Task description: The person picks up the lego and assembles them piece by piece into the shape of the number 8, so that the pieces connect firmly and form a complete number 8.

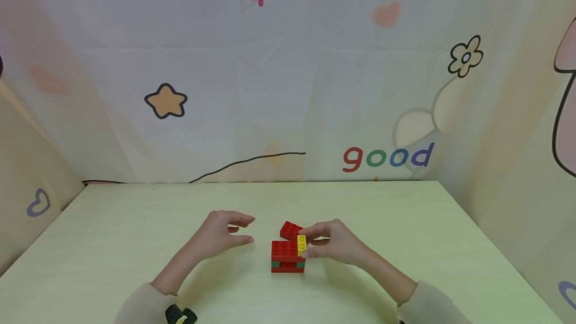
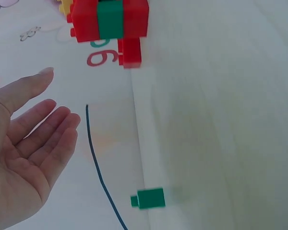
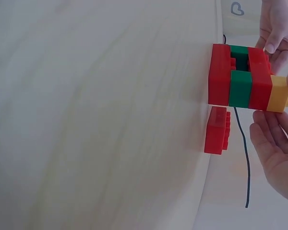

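Observation:
A stack of toy building bricks stands on the table, with a red base, green bricks at its ends and a red layer above. On the top layer's right end sits a small yellow brick; my right hand pinches it between thumb and fingers. To the left of the stack, my left hand hovers apart from it, fingers loosely extended and holding nothing. Just behind the stack lies a loose red brick. A separate green brick shows in the left wrist view; I cannot find it in the head view.
The pale table meets a printed cloth backdrop along its far edge. Cloth also hangs at both sides. A black strapped device sits at the left sleeve.

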Demonstrator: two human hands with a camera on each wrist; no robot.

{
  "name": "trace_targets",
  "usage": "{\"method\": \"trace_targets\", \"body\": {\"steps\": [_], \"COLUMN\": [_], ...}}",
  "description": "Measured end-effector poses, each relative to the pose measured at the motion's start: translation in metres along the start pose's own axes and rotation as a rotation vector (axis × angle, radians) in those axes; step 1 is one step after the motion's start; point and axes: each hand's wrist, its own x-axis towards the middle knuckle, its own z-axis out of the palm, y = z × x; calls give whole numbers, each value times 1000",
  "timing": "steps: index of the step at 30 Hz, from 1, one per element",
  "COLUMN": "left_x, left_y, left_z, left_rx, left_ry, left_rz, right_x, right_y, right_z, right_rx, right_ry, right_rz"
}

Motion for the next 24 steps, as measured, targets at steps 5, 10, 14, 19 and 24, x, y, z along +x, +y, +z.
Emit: {"method": "trace_targets", "body": {"steps": [5,10,14,19,24], "left_x": [-5,-9,-11,-12,-9], "left_y": [-13,-25,-35,-47,-54], "left_z": [-10,-18,-24,-30,-36], "left_rx": [7,-13,7,44,79], "left_ry": [35,73,74,41,3], "left_rz": [-32,-70,-84,-119,-128], "right_x": [1,0,1,2,2], "right_y": [1,0,-1,-2,-1], "right_z": [0,1,1,1,0], "right_rx": [-2,6,4,-3,1], "right_ry": [8,8,7,-5,-9], "right_rz": [-11,-7,-1,3,-6]}}
